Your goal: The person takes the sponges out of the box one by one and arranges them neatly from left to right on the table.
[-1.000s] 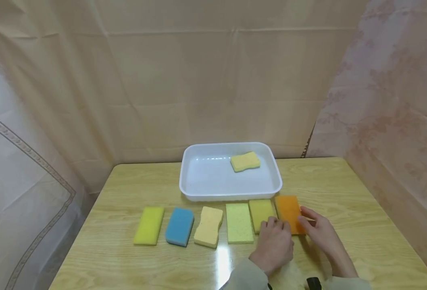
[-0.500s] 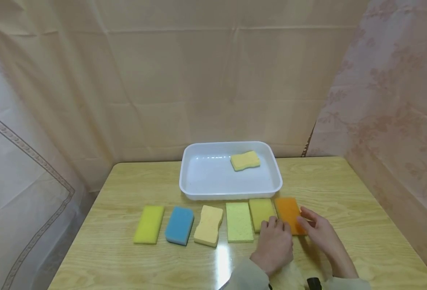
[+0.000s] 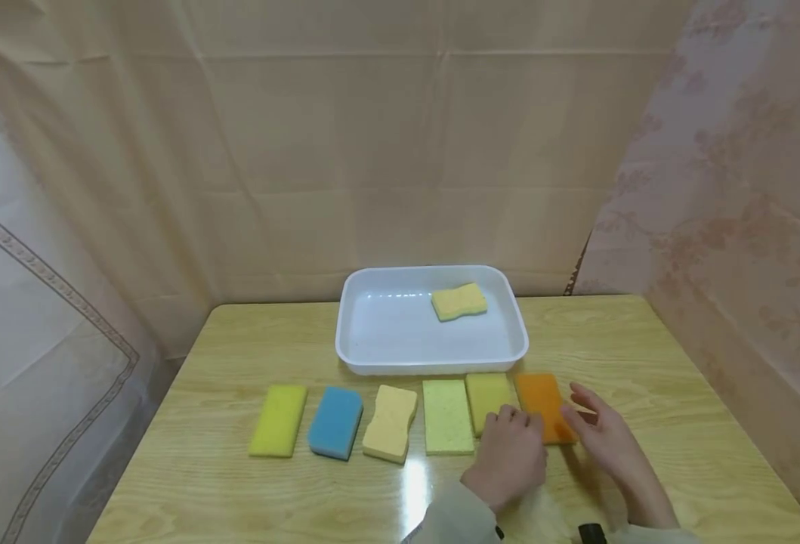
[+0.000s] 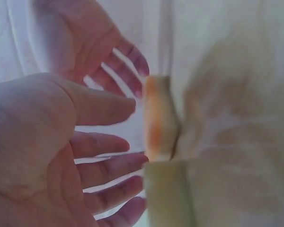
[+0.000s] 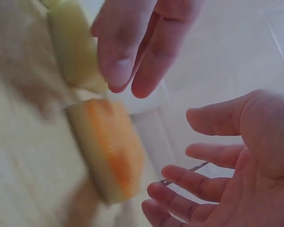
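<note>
An orange-topped sponge (image 3: 541,404) lies at the right end of a row on the table, its pale side layer visible in the right wrist view. My left hand (image 3: 511,455) is over its near left corner, fingers extended and holding nothing in the left wrist view. Just off its right edge, my right hand (image 3: 603,434) has its thumb and fingers spread with nothing between them. In the head view, the left hand partly covers the near edges of the orange sponge and the dull yellow sponge (image 3: 486,400) beside it.
Leftward in the row lie a pale green sponge (image 3: 448,419), a cream wavy-sided sponge (image 3: 390,425), a blue sponge (image 3: 335,423) and a bright yellow sponge (image 3: 279,421). Behind them a white tray (image 3: 386,332) holds a pale yellow sponge (image 3: 459,301). Curtains (image 3: 400,151) surround the table.
The orange sponge has shifted slightly toward me. My right hand's fingers have come off its right edge and spread; my left hand has moved slightly left.
</note>
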A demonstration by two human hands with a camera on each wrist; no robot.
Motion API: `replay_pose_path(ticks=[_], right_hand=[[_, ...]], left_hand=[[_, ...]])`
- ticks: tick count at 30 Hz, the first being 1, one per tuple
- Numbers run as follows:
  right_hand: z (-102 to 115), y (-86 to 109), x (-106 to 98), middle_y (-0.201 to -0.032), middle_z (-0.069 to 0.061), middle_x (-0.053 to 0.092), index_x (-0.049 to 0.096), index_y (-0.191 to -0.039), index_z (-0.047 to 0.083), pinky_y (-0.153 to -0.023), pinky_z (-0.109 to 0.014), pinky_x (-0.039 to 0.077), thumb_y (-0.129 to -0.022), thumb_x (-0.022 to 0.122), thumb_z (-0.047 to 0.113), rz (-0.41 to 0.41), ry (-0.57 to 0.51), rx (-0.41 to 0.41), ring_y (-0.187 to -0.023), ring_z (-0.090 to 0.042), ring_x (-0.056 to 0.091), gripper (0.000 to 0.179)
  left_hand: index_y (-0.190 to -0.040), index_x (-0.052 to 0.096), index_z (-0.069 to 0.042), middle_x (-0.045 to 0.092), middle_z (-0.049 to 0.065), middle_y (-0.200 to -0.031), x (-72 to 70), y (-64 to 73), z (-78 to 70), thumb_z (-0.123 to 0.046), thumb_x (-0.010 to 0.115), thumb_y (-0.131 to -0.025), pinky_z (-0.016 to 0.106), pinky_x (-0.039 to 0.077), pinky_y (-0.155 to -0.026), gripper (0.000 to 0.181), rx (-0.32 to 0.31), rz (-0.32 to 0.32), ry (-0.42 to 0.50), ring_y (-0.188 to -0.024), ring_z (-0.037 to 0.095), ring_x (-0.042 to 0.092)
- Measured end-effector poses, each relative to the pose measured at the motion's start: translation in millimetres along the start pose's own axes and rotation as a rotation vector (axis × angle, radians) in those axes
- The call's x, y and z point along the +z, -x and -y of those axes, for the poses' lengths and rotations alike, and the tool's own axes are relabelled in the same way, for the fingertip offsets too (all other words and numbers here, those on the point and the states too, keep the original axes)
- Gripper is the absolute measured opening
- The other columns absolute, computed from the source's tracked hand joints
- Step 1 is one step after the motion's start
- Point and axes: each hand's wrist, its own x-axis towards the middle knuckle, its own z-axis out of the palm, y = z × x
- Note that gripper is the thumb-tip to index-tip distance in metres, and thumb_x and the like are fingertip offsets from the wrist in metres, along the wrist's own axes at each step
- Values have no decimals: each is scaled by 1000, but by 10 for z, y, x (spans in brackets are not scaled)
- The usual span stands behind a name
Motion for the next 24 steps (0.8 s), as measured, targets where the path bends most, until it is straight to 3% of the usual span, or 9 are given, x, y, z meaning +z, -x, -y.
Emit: replay_pose_path(ticks=[2, 5, 10, 15, 18, 21, 24], right_hand=[[35, 12, -30, -148, -39, 38, 27, -156, -5, -92, -55, 53, -106, 54, 34, -26, 1, -44, -126, -55, 49, 68], [132, 20, -87, -148, -36, 38, 17, -159, -2, -89, -46, 56, -106, 55, 34, -48, -31, -85, -124, -52, 50, 75], [352, -37, -176, -151, -32, 33, -3, -162, 7, -84, -24, 55, -105, 56, 30, -39, -160, -133, -122, -39, 52, 85], [596, -176, -196, -151, -30, 35, 1, -163, 9, -89, -27, 56, -104, 58, 31, 0, -199, -178, -123, -39, 55, 85], [723, -288, -195, -154, -30, 32, 2, -163, 10, -93, -32, 55, -104, 59, 32, 38, -216, -188, -127, -43, 51, 86], [840, -431, -202, -157, -30, 27, 1, -163, 10, -99, -40, 51, -103, 60, 31, 76, -229, -194, -132, -46, 47, 87], [946, -607, -216, -159, -29, 24, 2, -163, 11, -103, -46, 47, -103, 61, 33, 115, -246, -191, -135, -47, 43, 88]], left_hand=[[-122, 66, -21, 66, -6, -119, -57, -19, 83, -39, 65, -97, 30, 48, -82, 31, 13, -23, 41, -107, 14, 57], [-126, 66, -20, 67, -5, -118, -171, -58, 236, -36, 65, -98, 28, 49, -80, 32, 44, -36, 86, -102, 13, 59], [-127, 68, -17, 68, -3, -116, -444, -163, 531, -32, 63, -99, 27, 51, -80, 32, 109, -50, 62, -98, 14, 62], [-123, 71, -17, 69, -2, -105, -733, -234, 825, -30, 65, -98, 25, 50, -69, 29, 109, -88, -30, -87, 15, 61], [-121, 71, -16, 69, 0, -105, -904, -257, 994, -29, 65, -97, 28, 52, -70, 28, 121, -76, -55, -87, 17, 62], [-122, 71, -13, 70, 3, -110, -1063, -313, 1183, -27, 64, -98, 32, 55, -75, 28, 129, -26, -25, -93, 20, 64], [-125, 70, -10, 70, 5, -118, -1178, -426, 1392, -24, 62, -99, 36, 54, -87, 30, 113, 37, 72, -105, 23, 65]])
